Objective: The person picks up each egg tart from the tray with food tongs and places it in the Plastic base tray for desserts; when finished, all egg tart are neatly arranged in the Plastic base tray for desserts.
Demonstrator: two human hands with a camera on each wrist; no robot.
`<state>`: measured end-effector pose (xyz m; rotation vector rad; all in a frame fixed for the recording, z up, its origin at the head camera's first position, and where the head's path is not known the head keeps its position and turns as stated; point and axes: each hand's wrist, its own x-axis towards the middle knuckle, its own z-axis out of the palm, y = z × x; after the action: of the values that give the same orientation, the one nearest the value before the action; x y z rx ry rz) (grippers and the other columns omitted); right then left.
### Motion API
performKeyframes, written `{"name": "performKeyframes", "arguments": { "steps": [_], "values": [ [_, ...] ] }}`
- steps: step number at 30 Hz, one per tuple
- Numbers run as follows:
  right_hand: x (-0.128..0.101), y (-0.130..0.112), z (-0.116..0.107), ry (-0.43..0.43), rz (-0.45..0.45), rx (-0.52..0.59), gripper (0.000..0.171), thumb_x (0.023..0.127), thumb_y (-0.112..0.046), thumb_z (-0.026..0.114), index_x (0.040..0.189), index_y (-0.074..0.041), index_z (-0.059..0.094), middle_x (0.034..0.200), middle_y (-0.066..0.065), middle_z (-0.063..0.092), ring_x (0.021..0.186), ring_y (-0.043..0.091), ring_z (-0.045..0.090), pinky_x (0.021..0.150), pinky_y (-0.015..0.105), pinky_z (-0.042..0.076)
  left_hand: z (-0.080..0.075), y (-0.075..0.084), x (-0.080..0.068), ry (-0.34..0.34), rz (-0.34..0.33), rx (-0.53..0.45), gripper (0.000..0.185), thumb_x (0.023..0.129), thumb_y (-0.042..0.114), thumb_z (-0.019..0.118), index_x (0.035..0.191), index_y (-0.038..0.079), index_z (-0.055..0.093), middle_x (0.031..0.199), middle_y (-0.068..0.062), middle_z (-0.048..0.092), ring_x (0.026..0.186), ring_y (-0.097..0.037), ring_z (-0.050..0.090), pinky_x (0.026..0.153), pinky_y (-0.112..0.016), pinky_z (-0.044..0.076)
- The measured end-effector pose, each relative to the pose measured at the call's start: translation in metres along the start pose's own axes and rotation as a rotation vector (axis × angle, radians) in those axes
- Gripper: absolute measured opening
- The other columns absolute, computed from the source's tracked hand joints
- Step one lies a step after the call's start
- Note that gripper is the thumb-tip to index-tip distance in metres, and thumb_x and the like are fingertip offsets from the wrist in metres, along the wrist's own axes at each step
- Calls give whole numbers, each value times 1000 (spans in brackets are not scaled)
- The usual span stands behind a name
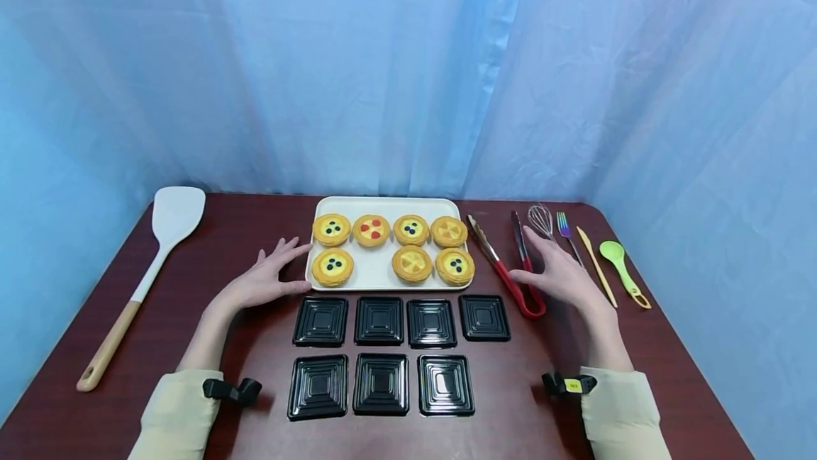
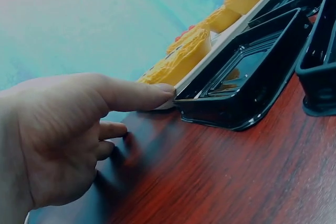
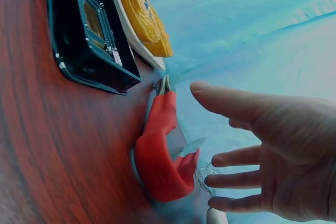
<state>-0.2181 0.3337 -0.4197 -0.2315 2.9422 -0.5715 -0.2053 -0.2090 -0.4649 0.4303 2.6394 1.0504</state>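
Observation:
In the head view a white tray (image 1: 373,281) holds two rows of egg tarts, topped with blue, red or yellow pieces. My left hand (image 1: 271,277) is at the tray's left end, thumb and fingertips right at its rim, beside a blue-dotted tart (image 1: 332,267). Over the red-handled tongs (image 1: 530,304) hovers my right hand (image 1: 557,272), fingers spread and holding nothing. The right wrist view shows its thumb apart from the red handle (image 3: 160,166). Several black square plastic trays (image 1: 379,322) lie in two rows in front of the white tray.
A white spatula (image 1: 167,233) with a wooden handle lies at the left. Right of the tongs are a whisk (image 1: 540,219), a rainbow-coloured fork (image 1: 564,225), a gold knife (image 1: 596,265) and a green spoon (image 1: 622,265). Blue curtains (image 1: 357,77) hang around the table (image 1: 510,424).

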Motion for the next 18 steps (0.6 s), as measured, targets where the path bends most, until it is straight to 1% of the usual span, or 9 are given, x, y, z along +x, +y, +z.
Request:
{"name": "performKeyframes", "arguments": {
  "steps": [2, 7, 10, 15, 18],
  "values": [
    [2, 0, 3, -11, -3, -10, 104, 90, -56, 73, 167, -14, 18, 167, 25, 29, 153, 53, 25, 116, 78, 28, 0, 1, 0, 0, -3, 6, 84, 94, 38, 74, 162, 10, 34, 171, -28, 12, 159, -51, -4, 122, -76, -10],
    [5, -1, 11, -13, -10, -30, 101, 91, -54, 74, 165, -8, 23, 164, 27, 33, 149, 49, 34, 117, 72, 34, 1, 1, 0, 3, -6, 24, 84, 94, 41, 74, 162, 12, 33, 171, -28, 13, 159, -50, -2, 122, -76, -9],
    [6, -4, 16, -9, -10, -38, 101, 90, -53, 75, 163, -6, 25, 163, 28, 34, 148, 49, 35, 117, 70, 36, 1, 4, 1, 6, -13, 42, 85, 93, 43, 74, 162, 12, 34, 171, -28, 14, 159, -50, 0, 124, -75, -6],
    [7, -6, 20, 1, -11, -51, 102, 88, -50, 78, 163, -5, 25, 161, 30, 37, 146, 51, 37, 115, 70, 39, 2, 7, 1, 19, -23, 72, 86, 93, 45, 74, 162, 13, 35, 171, -27, 16, 160, -48, 3, 127, -70, 2],
    [7, -6, 23, 6, -18, -60, 102, 88, -49, 78, 163, -5, 26, 160, 30, 38, 145, 51, 38, 115, 71, 38, 2, 6, 1, 18, -29, 87, 86, 93, 45, 74, 162, 14, 34, 171, -25, 18, 160, -47, 4, 128, -68, 4]
  ]
}}
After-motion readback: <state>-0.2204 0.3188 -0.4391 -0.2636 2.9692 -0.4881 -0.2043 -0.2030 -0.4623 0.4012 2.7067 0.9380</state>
